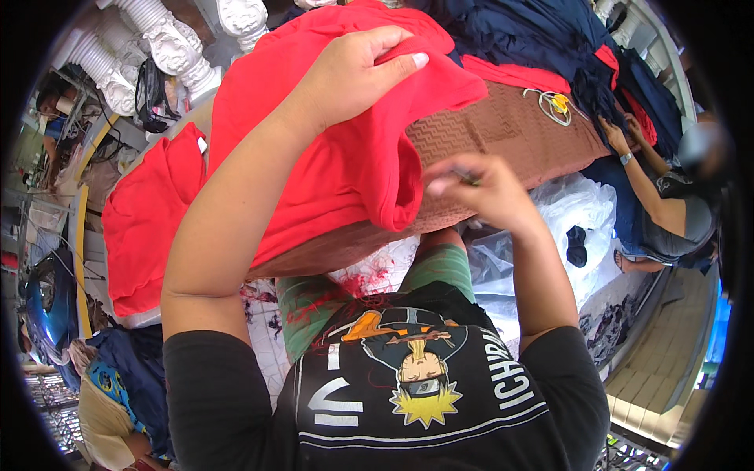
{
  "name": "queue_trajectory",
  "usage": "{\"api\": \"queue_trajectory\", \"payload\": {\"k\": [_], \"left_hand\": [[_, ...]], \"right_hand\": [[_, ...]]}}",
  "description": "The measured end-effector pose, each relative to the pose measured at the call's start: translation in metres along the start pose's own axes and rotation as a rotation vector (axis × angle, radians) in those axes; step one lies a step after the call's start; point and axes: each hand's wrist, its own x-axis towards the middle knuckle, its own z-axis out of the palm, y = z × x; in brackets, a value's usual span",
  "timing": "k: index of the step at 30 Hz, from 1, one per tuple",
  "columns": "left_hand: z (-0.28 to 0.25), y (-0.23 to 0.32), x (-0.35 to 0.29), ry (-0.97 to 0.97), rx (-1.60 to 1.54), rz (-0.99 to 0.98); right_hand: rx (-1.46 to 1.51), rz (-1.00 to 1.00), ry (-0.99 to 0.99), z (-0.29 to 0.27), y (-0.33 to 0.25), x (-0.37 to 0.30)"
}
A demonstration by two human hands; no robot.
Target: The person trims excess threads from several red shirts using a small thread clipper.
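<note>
"red, bright and soft-looking: the red cloth (pixel 338 180) is lying across the left and middle of the brown-covered table (pixel 510 137), one loose opening drooping by the near edge. what's worrying you?"

"the right hand (pixel 493 192), mostly. it's hovering just beside that opening, fingers curling round a small dark tool (pixel 470 178) that's looking too blurred for naming. if it's bearing a sharp edge, a slack fold could be getting nicked"

"and the left hand (pixel 365 74)?"

"it's pinching a raised fold between thumb and fingers, toward the far edge. with a loosening pinch, i'm thinking, the cloth could be slumping over the right fingers and hiding the opening"

"couldn't it be sliding off, too?"

"possibly: much of it is bunching along the near edge, so its own weight could be dragging it toward the floor (pixel 399 255), where red thread scraps (pixel 369 281) are lying and could be clinging to it"

"how is it looking otherwise?"

"plain and matte, draping in broad folds, with a thick band running round the opening. a red piece (pixel 149 220) with a small white tag (pixel 202 145) is spreading at the left end; whether it's joining the rest, i'm not managing to tell"
</note>
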Motion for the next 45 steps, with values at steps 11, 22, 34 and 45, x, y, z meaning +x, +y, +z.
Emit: {"api": "queue_trajectory", "payload": {"k": [11,22,34,45], "left_hand": [[0.008,0.02,-0.008,-0.086,0.09,0.149],[-0.007,0.014,-0.025,-0.254,0.232,0.063],[-0.07,0.032,-0.031,-0.227,1.568,-0.356],[-0.045,0.033,-0.108,-0.26,1.35,-0.928]], "right_hand": [[0.886,-0.065,0.335,-0.031,-0.053,0.03],[0.245,-0.108,0.339,-0.019,-0.059,0.02],[-0.897,-0.224,0.543,-0.141,-0.04,0.069],[-1.024,-0.262,0.506,-0.104,0.017,0.054]]}}
